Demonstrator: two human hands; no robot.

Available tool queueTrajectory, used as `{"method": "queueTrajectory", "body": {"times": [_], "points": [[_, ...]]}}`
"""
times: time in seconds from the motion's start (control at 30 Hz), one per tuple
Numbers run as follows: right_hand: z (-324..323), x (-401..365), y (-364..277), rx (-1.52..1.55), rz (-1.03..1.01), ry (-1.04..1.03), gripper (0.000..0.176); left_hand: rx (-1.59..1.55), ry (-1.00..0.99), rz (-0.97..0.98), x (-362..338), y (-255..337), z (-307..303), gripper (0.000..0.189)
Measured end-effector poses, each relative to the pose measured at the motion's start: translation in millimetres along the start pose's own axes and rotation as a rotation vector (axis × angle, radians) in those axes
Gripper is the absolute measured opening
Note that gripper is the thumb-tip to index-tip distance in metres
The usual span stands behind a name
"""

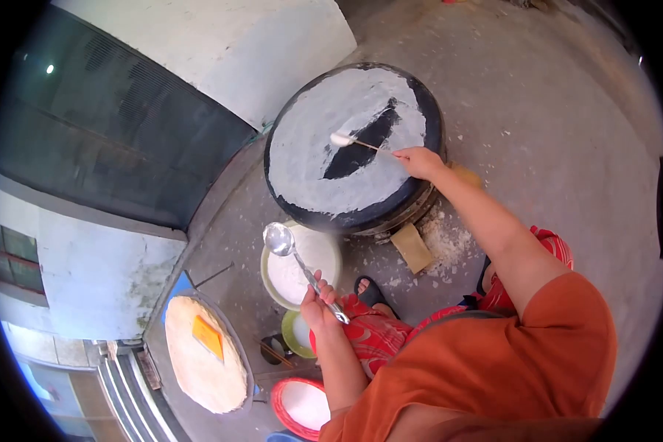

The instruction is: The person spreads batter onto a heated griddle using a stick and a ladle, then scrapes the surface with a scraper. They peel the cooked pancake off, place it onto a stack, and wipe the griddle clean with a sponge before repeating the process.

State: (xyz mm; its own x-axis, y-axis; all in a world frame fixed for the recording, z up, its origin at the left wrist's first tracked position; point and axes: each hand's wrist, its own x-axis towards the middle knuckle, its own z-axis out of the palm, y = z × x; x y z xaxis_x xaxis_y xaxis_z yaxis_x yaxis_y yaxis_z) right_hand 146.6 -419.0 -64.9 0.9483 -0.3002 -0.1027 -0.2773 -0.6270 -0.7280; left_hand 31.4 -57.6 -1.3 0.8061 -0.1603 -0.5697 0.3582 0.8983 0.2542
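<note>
Floor [552, 125]: bare grey concrete, filling the upper right of the frame.
Griddle [429, 110]: large, round and black, at upper centre, on a low base.
Batter [309, 140]: a thin white coat over most of the griddle; one dark, leaf-shaped bare patch is left at its middle.
Breads [202, 365]: a stack of pale round sheets on a tray, lower left, with an orange piece [208, 337] on top.
Bowl [265, 272]: green-rimmed and full of white batter, just below the griddle.
Red bowl [276, 405]: at the bottom edge, with white contents.
Ladle [302, 269]: metal. Its long axis runs diagonally, with the empty cup at upper left over the bowl and the handle running down to the right.
Spreader [361, 144]: a thin stick lying almost level. Its white tip points left and sits at the edge of the bare patch.
Right hand [418, 160]: closed around the spreader's right end, at the griddle's right rim.
Left hand [317, 303]: fisted on the ladle's handle, above the knee.
Doing it well: probably light, flat strokes that draw batter across the dark patch without scraping the coat already laid.
</note>
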Motion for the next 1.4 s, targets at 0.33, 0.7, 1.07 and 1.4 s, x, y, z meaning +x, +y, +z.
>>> {"method": "queueTrajectory", "body": {"times": [0.33, 0.7, 1.07, 1.4], "points": [[36.5, -16.6, -14.3, 0.005, -0.052, 0.050, 0.030, 0.017, 0.018, 0.030, -6.0, 3.6, -2.5, 0.032], [42.6, 5.1, -10.0, -0.158, -0.227, -0.167, 0.030, 0.052, 0.014, 0.027, -10.0, 5.1, -2.7, 0.031], [46.6, -97.2, -49.1, -0.509, -0.576, 0.393, 0.038, 0.110, -0.004, 0.052, -9.1, 7.4, -6.6, 0.031], [45.4, -88.0, -29.9, -0.463, -0.412, 0.396, 0.039, 0.118, 0.021, 0.059, -11.4, 7.8, -7.1, 0.028]]}}
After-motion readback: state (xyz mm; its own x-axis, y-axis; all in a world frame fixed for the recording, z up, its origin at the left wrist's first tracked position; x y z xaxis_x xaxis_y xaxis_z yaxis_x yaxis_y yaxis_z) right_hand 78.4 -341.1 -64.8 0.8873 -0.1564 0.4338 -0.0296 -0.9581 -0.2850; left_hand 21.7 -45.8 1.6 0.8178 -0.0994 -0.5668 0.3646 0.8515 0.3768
